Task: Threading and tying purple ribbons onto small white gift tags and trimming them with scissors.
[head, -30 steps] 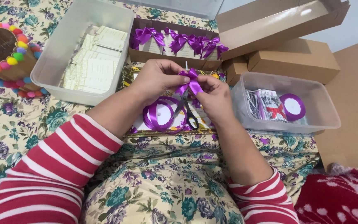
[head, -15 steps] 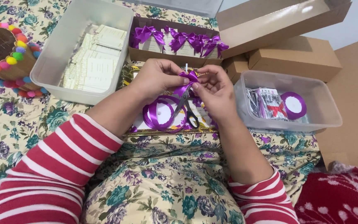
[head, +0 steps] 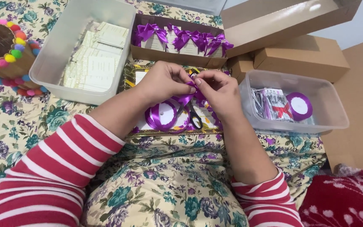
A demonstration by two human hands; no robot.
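Head view: both hands have dropped a bit lower than a second ago. The left hand [head: 162, 82] and right hand [head: 219, 90] are pinched shut on the purple ribbon [head: 188, 93], above the ribbon spool [head: 162, 116] and scissors [head: 195, 117]. Pretty cramped, with the clear tub [head: 330, 111] and bow box [head: 148, 54] close by.

A long brown cardboard box [head: 177, 56] sits at the top, full of little white packs with purple bows [head: 184, 38]. Its brown lid [head: 282, 21] leans beside it on the right. Two shut brown boxes [head: 305, 56] lie below the lid (one big, one small). A clear tub [head: 78, 46] on the left holds pale cards [head: 95, 63]. Another clear tub [head: 293, 105] on the right holds a shiny little packet [head: 274, 103].
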